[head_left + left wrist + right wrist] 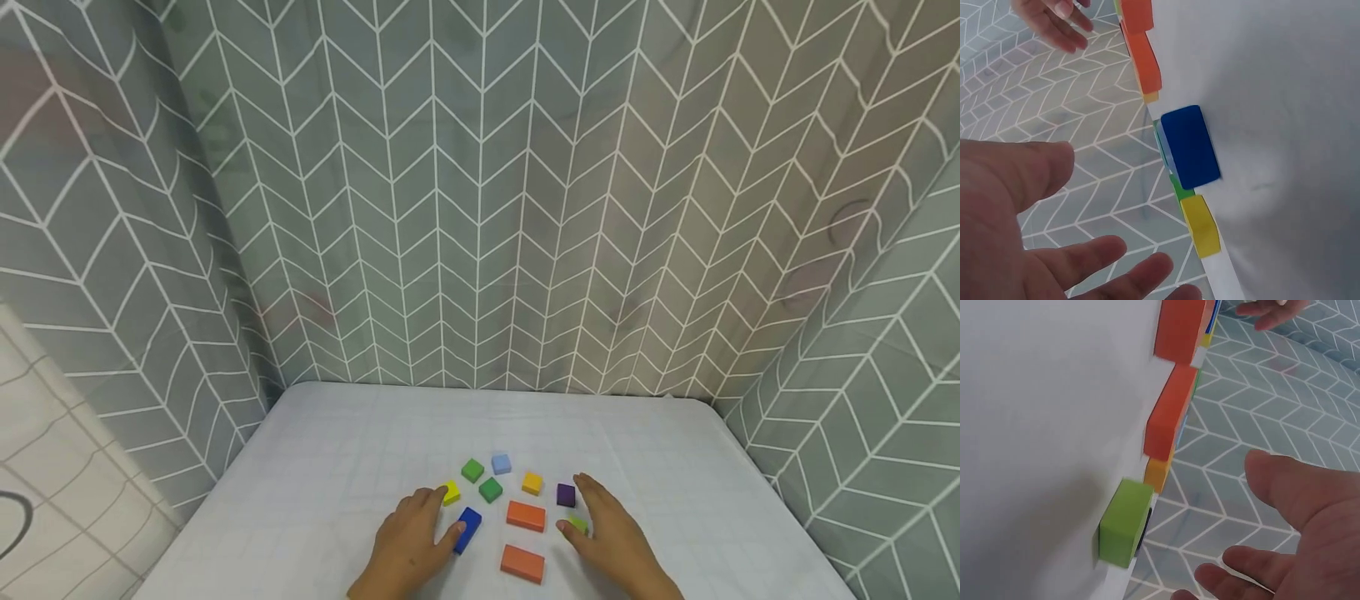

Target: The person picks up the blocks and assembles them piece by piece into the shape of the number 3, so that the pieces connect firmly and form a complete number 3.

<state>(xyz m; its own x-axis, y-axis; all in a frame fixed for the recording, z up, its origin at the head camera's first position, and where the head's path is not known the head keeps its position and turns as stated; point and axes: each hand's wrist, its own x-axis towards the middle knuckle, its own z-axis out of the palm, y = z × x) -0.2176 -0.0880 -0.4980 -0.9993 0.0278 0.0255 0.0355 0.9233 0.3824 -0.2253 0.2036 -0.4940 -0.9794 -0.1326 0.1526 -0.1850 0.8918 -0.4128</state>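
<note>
My left hand [409,537] hovers over the left side of the blocks with its thumb and fingers spread, holding nothing. Nearest to it are a long dark blue block [468,528] and a yellow block [452,493]. In the left wrist view the blue block [1190,147] stands apart from the thumb. My right hand [617,537] is likewise spread and holds nothing. A lime green block [578,523] lies beside its thumb, partly hidden in the head view. The purple block [566,495] sits near its fingertips. Between the hands lie two orange blocks, one [527,516] behind the other [522,564].
Farther back are two green blocks, one [472,470] left of the other [491,489], a light blue block [501,464] and an amber block [532,483]. All rest on a table [337,442] with a white cover. Patterned grey curtains [480,208] enclose its back and sides.
</note>
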